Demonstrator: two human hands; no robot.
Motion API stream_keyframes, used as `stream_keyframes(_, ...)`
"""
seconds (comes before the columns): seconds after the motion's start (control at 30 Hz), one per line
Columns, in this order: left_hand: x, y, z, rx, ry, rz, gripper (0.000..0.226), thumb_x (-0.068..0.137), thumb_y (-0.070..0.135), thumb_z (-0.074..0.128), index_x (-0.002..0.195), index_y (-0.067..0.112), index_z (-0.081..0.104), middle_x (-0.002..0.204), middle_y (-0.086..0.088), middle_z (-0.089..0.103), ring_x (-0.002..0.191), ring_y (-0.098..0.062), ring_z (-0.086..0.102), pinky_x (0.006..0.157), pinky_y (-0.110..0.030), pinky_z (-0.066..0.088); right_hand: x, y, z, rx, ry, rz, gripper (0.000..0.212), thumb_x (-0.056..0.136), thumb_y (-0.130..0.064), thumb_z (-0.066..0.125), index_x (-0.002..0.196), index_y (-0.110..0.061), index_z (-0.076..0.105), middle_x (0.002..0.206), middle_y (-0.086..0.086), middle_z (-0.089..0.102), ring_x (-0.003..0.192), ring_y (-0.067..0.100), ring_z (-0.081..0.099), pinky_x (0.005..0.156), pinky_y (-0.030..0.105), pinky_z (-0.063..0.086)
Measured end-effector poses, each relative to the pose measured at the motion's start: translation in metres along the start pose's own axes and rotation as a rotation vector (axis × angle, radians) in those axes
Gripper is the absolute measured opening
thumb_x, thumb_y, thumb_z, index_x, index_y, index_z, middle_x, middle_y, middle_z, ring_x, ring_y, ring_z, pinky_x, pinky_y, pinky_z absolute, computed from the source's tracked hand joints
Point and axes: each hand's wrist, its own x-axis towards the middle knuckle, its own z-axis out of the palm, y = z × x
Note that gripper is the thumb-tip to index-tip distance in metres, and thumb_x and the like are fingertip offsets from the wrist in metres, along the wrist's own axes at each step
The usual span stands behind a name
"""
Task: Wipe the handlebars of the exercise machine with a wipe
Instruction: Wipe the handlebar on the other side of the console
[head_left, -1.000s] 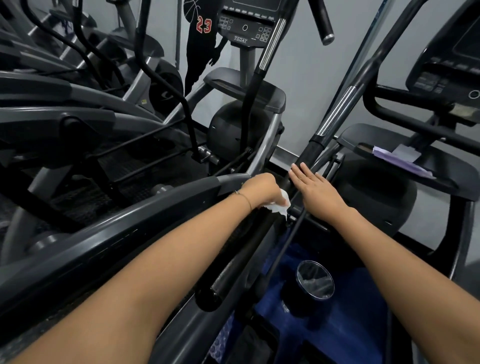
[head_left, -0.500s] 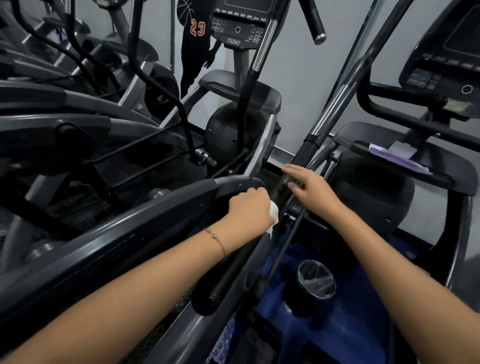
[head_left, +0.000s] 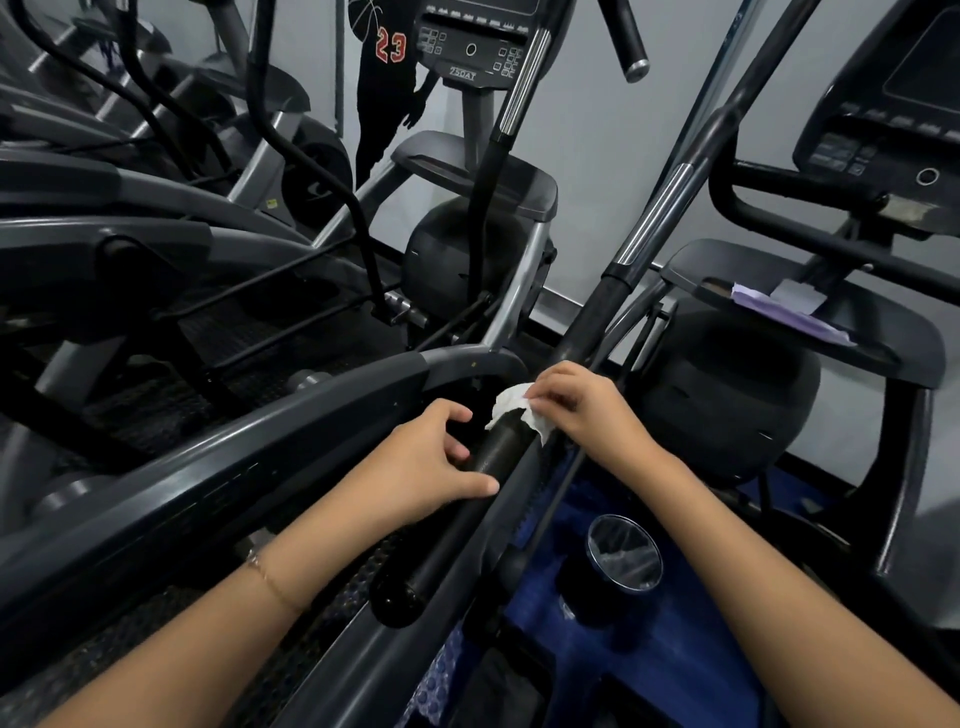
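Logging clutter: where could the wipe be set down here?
Free: the middle machine's shelf, bare below its console; the blue mat beside the black cup. Crowded: the right shelf under purple papers, and the handlebar, hemmed by the grey frame rail.

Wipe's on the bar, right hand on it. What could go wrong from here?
1. The right hand only pinches the bunched wipe; it may slip off into the gap below.
2. The left hand does not clearly grip the handlebar, so the bar might swing under pressure.
3. The wipe lies on the bar's top side; the underside may get missed.
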Motion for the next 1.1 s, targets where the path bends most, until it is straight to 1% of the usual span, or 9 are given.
stream_keyframes(0.07, -0.006, -0.004, -0.003, 0.028, 0.014, 0.003, 0.073, 0.068, 0.03, 0.081, 0.129, 0.03, 0.041, 0.096, 0.01, 0.059, 0.083, -0.011, 0.065, 0.081, -0.03, 0.054, -0.005, -0.008, 0.007, -0.119, 0.025, -0.15, 0.023, 0.088, -0.005, 0.055, 0.104, -0.011, 0.07, 0.091, 0.001, 0.057, 0.08, 0.015, 0.057, 0.071, 0.029, 0.048)
stream_keyframes(0.17, -0.01, -0.005, -0.004, 0.015, 0.019, 0.0, 0.076, 0.069, 0.029, 0.08, 0.132, 0.031, 0.038, 0.096, 0.011, 0.059, 0.083, -0.009, 0.065, 0.083, -0.031, 0.054, -0.027, -0.022, 0.017, -0.184, -0.02, -0.323, 0.037, 0.083, -0.01, 0.04, 0.107, -0.013, 0.068, 0.085, 0.008, 0.056, 0.072, 0.021, 0.057, 0.061, 0.026, 0.047)
stream_keyframes(0.4, -0.012, -0.004, -0.003, 0.028, 0.02, 0.0, 0.08, 0.071, 0.029, 0.079, 0.136, 0.034, 0.032, 0.097, 0.012, 0.06, 0.085, -0.009, 0.065, 0.085, -0.032, 0.053, -0.014, 0.006, 0.013, -0.278, 0.088, -0.193, 0.033, 0.081, 0.007, 0.051, 0.108, -0.003, 0.067, 0.088, 0.012, 0.056, 0.073, 0.028, 0.06, 0.062, 0.035, 0.054)
stream_keyframes(0.57, -0.012, -0.003, -0.005, 0.044, 0.007, 0.003, 0.081, 0.071, 0.031, 0.079, 0.137, 0.036, 0.031, 0.097, 0.012, 0.059, 0.087, -0.008, 0.063, 0.086, -0.032, 0.053, -0.045, -0.015, 0.027, -0.207, 0.01, -0.358, 0.039, 0.086, -0.006, 0.037, 0.12, -0.009, 0.057, 0.096, 0.003, 0.053, 0.081, 0.015, 0.051, 0.068, 0.021, 0.045)
stream_keyframes(0.7, -0.013, -0.002, -0.005, 0.051, -0.004, 0.004, 0.08, 0.073, 0.03, 0.078, 0.137, 0.037, 0.03, 0.096, 0.013, 0.058, 0.086, -0.009, 0.064, 0.085, -0.033, 0.054, -0.009, 0.016, 0.012, -0.306, 0.075, -0.222, 0.039, 0.086, -0.011, 0.036, 0.113, -0.005, 0.064, 0.093, 0.008, 0.055, 0.081, 0.028, 0.058, 0.068, 0.03, 0.048)
stream_keyframes(0.77, -0.014, -0.003, -0.005, 0.044, -0.001, -0.002, 0.08, 0.073, 0.031, 0.078, 0.137, 0.038, 0.03, 0.098, 0.013, 0.058, 0.085, -0.007, 0.065, 0.084, -0.032, 0.054, 0.013, 0.04, 0.003, -0.378, 0.056, -0.112, 0.034, 0.082, 0.004, 0.051, 0.112, -0.005, 0.064, 0.093, 0.009, 0.054, 0.083, 0.032, 0.058, 0.066, 0.03, 0.047)
stream_keyframes(0.83, -0.014, -0.005, -0.005, 0.034, -0.005, -0.01, 0.078, 0.073, 0.031, 0.078, 0.135, 0.038, 0.032, 0.099, 0.013, 0.057, 0.084, -0.006, 0.065, 0.083, -0.03, 0.055, 0.022, 0.054, 0.002, -0.436, 0.005, -0.076, 0.049, 0.068, 0.019, 0.06, 0.111, -0.005, 0.065, 0.093, 0.012, 0.055, 0.078, 0.033, 0.059, 0.061, 0.027, 0.044)
stream_keyframes(1.03, -0.011, -0.008, -0.004, 0.042, 0.002, 0.0, 0.071, 0.071, 0.033, 0.078, 0.13, 0.036, 0.039, 0.096, 0.014, 0.057, 0.082, -0.001, 0.062, 0.083, -0.028, 0.053, 0.02, 0.062, -0.015, -0.514, -0.034, -0.171, 0.03, 0.096, -0.012, 0.04, 0.121, -0.005, 0.056, 0.104, 0.008, 0.053, 0.095, 0.022, 0.049, 0.08, 0.031, 0.041)
stream_keyframes(1.1, -0.01, -0.008, -0.005, 0.063, -0.006, 0.001, 0.071, 0.072, 0.034, 0.077, 0.131, 0.038, 0.037, 0.097, 0.015, 0.057, 0.084, 0.0, 0.062, 0.083, -0.026, 0.053, 0.039, 0.069, -0.036, -0.581, -0.07, -0.157, 0.032, 0.092, -0.007, 0.052, 0.124, -0.008, 0.054, 0.105, 0.009, 0.052, 0.097, 0.025, 0.049, 0.078, 0.036, 0.044)
